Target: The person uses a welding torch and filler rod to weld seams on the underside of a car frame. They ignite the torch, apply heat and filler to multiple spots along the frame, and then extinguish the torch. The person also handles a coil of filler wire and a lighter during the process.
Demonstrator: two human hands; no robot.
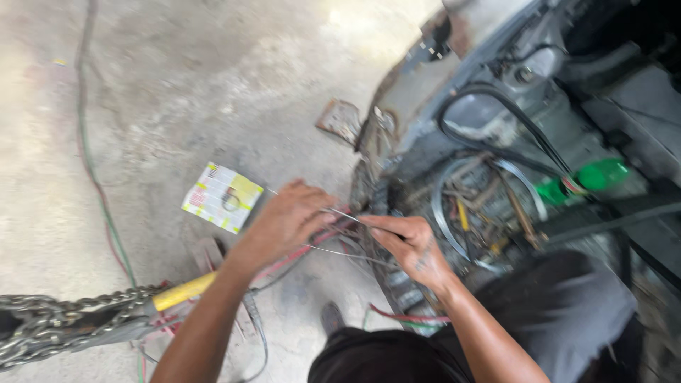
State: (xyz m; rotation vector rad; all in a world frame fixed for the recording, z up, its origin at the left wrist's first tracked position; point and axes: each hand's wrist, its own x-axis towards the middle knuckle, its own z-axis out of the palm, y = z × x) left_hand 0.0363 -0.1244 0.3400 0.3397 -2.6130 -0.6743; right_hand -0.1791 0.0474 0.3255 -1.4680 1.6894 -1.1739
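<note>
My left hand (pixel 287 220) and my right hand (pixel 411 245) meet over the lower edge of a vehicle's metal body (pixel 425 106). Both pinch thin grey wires (pixel 340 252) that run between them, with red wires (pixel 312 248) beside these. The left fingers close on the wire ends at the left. Fingertips of the right hand grip the same strands at the right, next to a rusty cavity full of cables. The picture is blurred by motion.
A heavy chain (pixel 64 323) and a yellow-handled tool (pixel 184 291) lie at lower left on the concrete floor (pixel 213 85). A small yellow and white printed pack (pixel 221 196) lies on the floor. Green and red cables (pixel 99 191) trail left. Something green (pixel 592 177) sits among black hoses (pixel 496 135).
</note>
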